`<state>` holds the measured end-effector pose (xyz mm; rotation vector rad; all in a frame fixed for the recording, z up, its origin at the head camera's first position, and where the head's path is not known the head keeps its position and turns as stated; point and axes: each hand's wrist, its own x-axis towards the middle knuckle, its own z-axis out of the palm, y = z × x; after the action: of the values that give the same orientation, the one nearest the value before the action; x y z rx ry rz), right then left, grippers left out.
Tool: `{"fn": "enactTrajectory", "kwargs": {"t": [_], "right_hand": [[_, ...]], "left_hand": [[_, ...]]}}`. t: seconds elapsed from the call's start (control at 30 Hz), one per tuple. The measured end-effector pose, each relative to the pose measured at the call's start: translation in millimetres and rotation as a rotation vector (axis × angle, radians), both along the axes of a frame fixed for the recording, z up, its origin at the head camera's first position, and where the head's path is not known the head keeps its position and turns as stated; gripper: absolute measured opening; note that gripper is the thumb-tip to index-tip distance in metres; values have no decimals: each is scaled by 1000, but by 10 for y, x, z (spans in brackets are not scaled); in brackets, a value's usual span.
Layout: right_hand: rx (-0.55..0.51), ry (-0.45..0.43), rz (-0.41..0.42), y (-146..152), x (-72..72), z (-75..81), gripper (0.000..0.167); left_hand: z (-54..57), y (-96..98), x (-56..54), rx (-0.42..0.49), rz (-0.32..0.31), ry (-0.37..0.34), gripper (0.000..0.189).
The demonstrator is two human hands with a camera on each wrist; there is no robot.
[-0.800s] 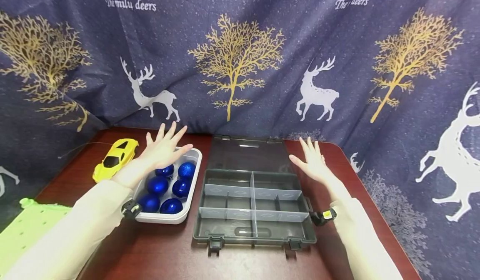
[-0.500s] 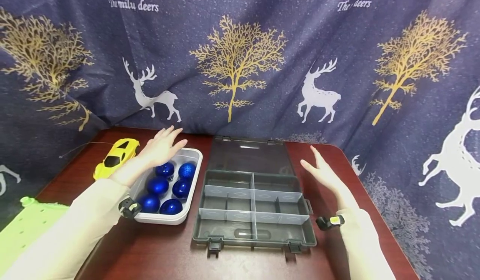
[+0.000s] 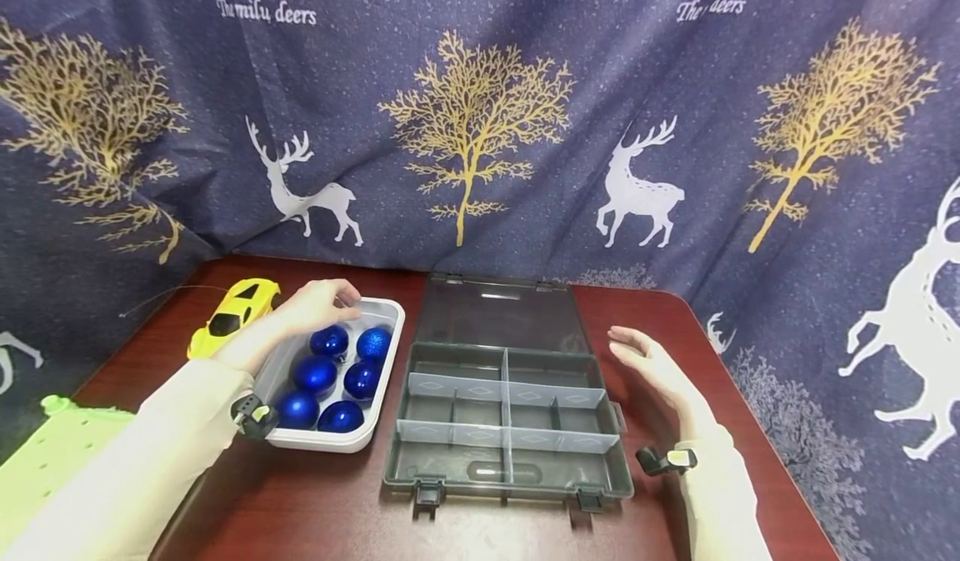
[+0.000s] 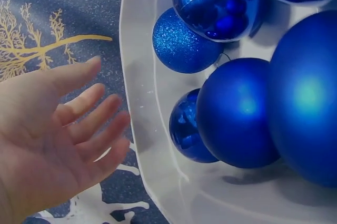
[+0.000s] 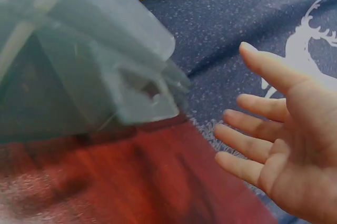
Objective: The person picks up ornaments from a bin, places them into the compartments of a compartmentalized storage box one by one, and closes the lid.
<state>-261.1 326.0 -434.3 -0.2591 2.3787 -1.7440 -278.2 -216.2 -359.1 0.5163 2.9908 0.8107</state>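
Observation:
My left hand (image 3: 321, 304) hovers over the far left part of a white tray (image 3: 396, 328), fingers loosely bent and holding nothing. Inside the tray lie several blue Christmas baubles, among them a glittery bauble (image 4: 185, 42) and a matte bauble (image 4: 237, 113). The left wrist view shows the palm and spread fingertips beside the tray's rim. On the other side, my right hand (image 3: 660, 371) is held above the table, right of a grey clear compartment box (image 3: 506, 486). Its relaxed fingers hold nothing; in the right wrist view they are near the box's side loop (image 5: 145, 95).
The box's lid (image 3: 498, 315) lies folded back behind it, and two latches hang at its front. A yellow toy car (image 3: 234, 315) stands left of the tray. A green perforated piece (image 3: 60, 461) lies at the left edge. A patterned curtain (image 3: 480, 127) hangs behind the table.
Both hands have come down and nearer. The left fingers went from spread to bent over the tray; the right hand dropped beside the box and moved slightly right.

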Motion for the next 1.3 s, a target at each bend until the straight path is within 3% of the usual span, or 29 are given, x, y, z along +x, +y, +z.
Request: {"fn": "enactTrajectory", "kwargs": {"t": [0.2,0.3,0.43,0.7,0.8,1.07,1.3], "right_hand": [[-15,12,58,39,-4,-144,52],[-42,64,101,58,-30,-200,52],[-121,49,170,74,-39,-242,52],[-77,-6,192,65,-29,-283,57],[-128,-52,211,68,-38,-294,59],[-146,-37,236,74,-37,-306,50],[-163,-65,209,42,12,-311,48]], "left_hand": [[-18,34,-56,-39,-128,-164,48],[9,70,-53,-57,-154,-232,53],[48,112,-34,-101,-162,-271,56],[11,179,-63,-133,-192,-289,57],[2,201,-74,-154,-197,-279,56],[-14,268,-131,-250,-138,-252,54],[-55,297,-138,-256,-130,-273,56]]}}
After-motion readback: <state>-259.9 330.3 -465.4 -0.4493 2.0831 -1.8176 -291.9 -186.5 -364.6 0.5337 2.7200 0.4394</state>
